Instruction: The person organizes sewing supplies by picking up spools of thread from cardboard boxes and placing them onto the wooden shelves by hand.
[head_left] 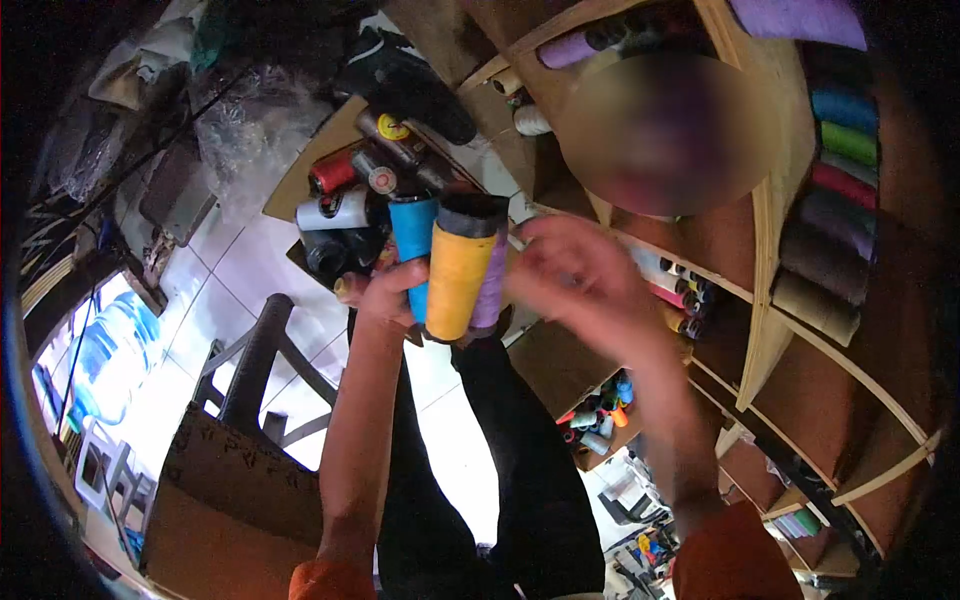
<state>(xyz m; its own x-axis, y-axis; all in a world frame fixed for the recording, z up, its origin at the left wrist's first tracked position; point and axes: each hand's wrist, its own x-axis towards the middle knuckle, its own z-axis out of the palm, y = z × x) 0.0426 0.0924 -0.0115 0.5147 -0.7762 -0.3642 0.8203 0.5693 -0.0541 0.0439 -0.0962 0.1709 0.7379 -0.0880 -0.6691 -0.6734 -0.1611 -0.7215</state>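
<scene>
My left hand [392, 292] is closed around a cluster of thread spools. Its thumb presses on the blue spool [412, 250]. In front of that stands a yellow-orange spool [459, 275] with a dark end, and a purple spool [490, 285] shows partly behind it. All three are held roughly upright. My right hand [575, 265] is just right of the purple spool, smeared by motion; its fingers look bent, but whether they grip anything is unclear. Beyond my left hand, a cardboard box [300, 178] holds several more spools, including a red spool [333, 172] and a white spool [335, 210].
Wooden shelving [765, 330] with colored spools fills the right side. Lower down, a bin [605, 450] holds small spools. A dark-framed chair [255, 365] and a brown board [230, 500] stand at the left. Clear plastic bags [250, 130] lie at upper left.
</scene>
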